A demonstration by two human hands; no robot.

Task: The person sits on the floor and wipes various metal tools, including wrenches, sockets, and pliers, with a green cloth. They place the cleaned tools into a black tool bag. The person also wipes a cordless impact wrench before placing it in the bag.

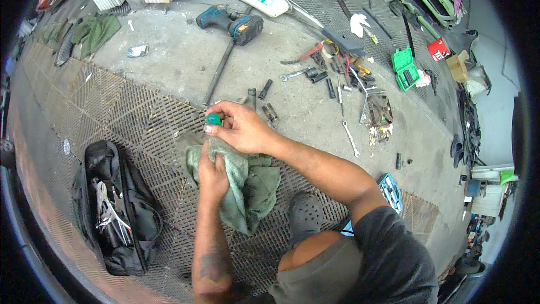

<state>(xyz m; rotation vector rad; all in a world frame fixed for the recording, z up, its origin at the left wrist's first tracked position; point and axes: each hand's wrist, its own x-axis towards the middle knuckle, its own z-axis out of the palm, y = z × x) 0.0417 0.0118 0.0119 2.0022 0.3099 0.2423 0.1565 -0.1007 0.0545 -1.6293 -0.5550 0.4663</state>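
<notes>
My left hand (212, 175) is closed around a green cloth (236, 183), which hangs down in loose folds below it. Just above, the fingers of my right hand (241, 128) pinch a small, shiny green piece (213, 119), with its rounded end showing. Its lower part is hidden by my fingers and the cloth, so its kind does not show. My two hands are close together. Beyond them stand a dark socket (266, 89) and another short socket (270, 112) on the floor.
An open black tool bag (118, 214) with pliers lies at left on the slatted mat. Ahead lies a blue-black cordless power tool (246, 29) near a long bar (219, 73). Scattered at right are a spanner (351, 138), sockets and a green case (404, 68).
</notes>
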